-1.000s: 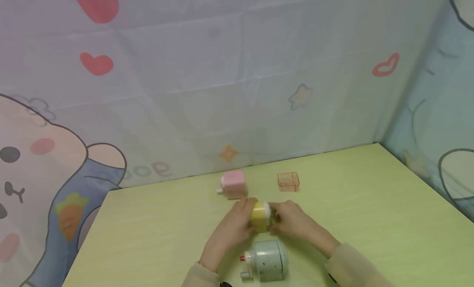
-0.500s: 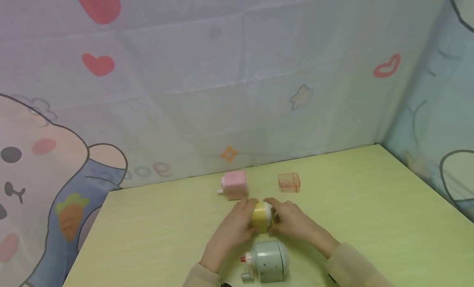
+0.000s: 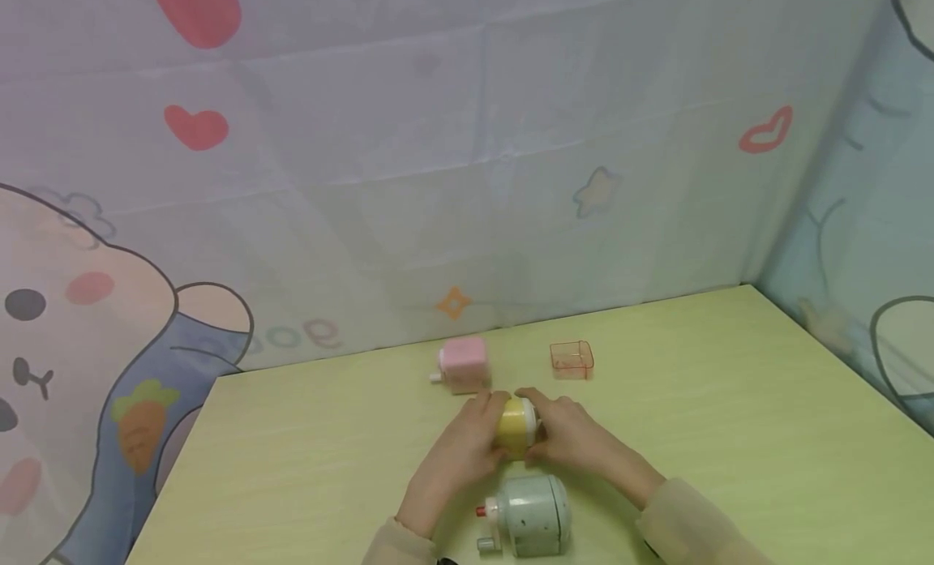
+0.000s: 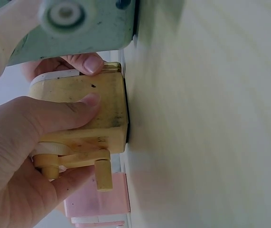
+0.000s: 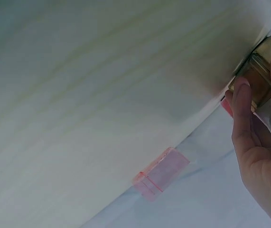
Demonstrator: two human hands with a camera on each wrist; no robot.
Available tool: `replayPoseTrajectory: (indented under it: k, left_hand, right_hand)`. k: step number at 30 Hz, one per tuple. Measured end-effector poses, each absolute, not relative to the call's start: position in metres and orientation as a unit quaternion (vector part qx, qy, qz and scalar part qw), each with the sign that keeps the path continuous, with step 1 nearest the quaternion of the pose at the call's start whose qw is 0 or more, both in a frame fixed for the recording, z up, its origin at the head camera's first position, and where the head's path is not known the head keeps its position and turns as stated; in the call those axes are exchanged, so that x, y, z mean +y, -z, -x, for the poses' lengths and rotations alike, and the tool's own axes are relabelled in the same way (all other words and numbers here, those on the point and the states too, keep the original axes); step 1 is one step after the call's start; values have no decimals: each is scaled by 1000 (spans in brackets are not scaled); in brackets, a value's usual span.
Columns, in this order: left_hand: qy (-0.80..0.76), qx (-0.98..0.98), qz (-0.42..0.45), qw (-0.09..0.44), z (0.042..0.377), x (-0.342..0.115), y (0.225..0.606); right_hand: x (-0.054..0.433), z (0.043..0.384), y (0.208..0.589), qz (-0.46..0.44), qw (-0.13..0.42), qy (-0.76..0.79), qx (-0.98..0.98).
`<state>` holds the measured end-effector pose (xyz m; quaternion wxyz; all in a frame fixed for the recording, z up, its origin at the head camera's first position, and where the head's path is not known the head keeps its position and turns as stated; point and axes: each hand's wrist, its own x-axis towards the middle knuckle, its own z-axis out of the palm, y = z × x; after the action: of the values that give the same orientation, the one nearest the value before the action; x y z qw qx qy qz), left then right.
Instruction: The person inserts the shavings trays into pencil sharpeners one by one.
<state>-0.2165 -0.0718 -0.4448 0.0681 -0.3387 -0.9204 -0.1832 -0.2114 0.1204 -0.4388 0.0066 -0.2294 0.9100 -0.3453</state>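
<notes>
The left hand (image 3: 467, 442) is gripping a yellow pencil sharpener (image 3: 513, 427) standing on the tabletop (image 3: 730, 403) between a green sharpener (image 3: 536, 518) and a pink sharpener (image 3: 464, 364); the right hand (image 3: 572, 437) is pinching its clear drawer (image 5: 258, 80).

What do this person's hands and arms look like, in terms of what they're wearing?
The left hand and right hand wear no gloves, and no rings show. The left sleeve and right sleeve are plain pale beige, each ending short of the hand. A small dark piece peeks out beside the left sleeve, too cut off to identify.
</notes>
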Motion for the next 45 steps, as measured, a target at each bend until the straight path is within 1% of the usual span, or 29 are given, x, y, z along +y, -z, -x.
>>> replayPoseTrajectory:
  k: [12,28,34,39,45]
  left_hand:
    - [189,-922,332,70,218,-72,446]
    - [184,-926,322,66,215,-73,445]
    - [173,-929,320,67,214,-71,445]
    - [154,-931,320,80,215,-71,443]
    - [139,-932,321,95,215,-71,442]
  right_hand:
    - [116,215,442,245,-10,333,911]
    - [112,214,444,247,-17,331,910]
    - [114,213,443,242,-4,342,908]
    - [115,215,441,246,7,347,905]
    - [119,216,441,254,8,328,910]
